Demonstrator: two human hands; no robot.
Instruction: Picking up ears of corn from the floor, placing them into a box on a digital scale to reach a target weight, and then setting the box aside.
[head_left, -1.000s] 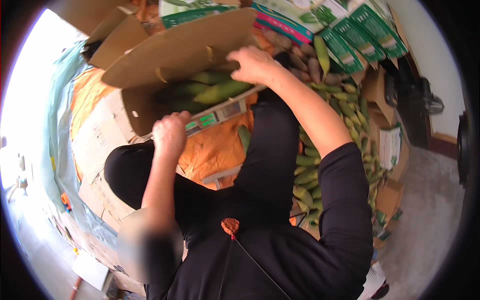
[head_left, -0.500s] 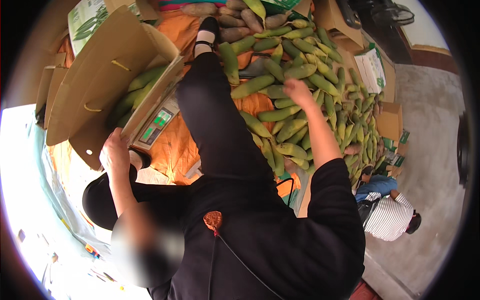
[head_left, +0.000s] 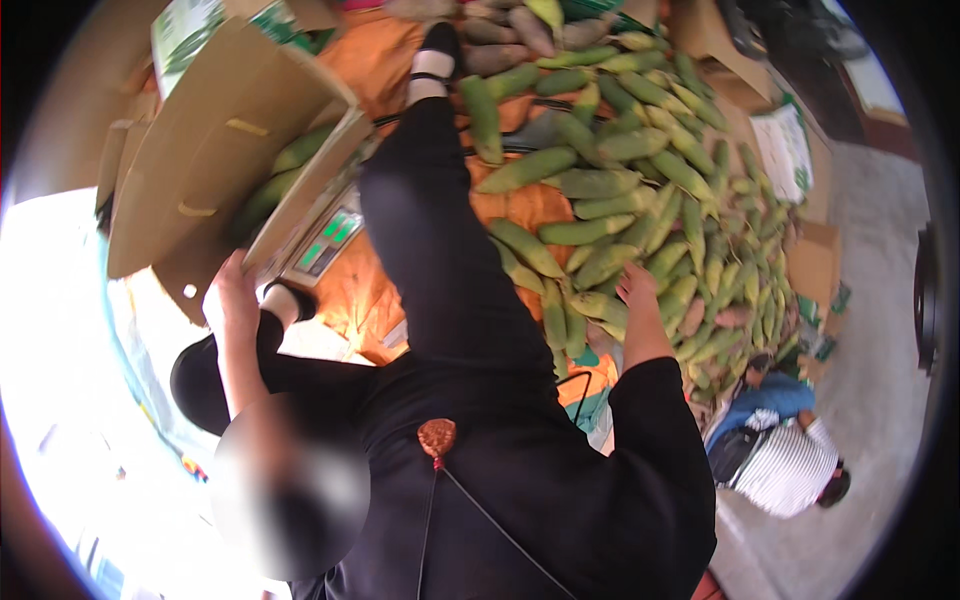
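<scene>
Head view: left hand point(head_left: 231, 302) gripped a carton point(head_left: 200, 150) that tugging might tip; right hand point(head_left: 639, 290) hung unclenched over radishes point(head_left: 612, 204).

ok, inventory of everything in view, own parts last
Open box: one, brown, upper left
Boxed vegetables: two plus, green, inside
Scale: one, green display, beside box
Vegetable pile: many, green, centre right
Roots: several, brownish, top centre
Sheeting: count unclear, orange, around pile
Printed cartons: two plus, white and green, upper left, right
Co-worker: one, striped top, lower right
Pendant: one, brown, chest
Legs: two, black trousers, centre
Left hand: one, bare, box edge
Right hand: one, bare, at pile
</scene>
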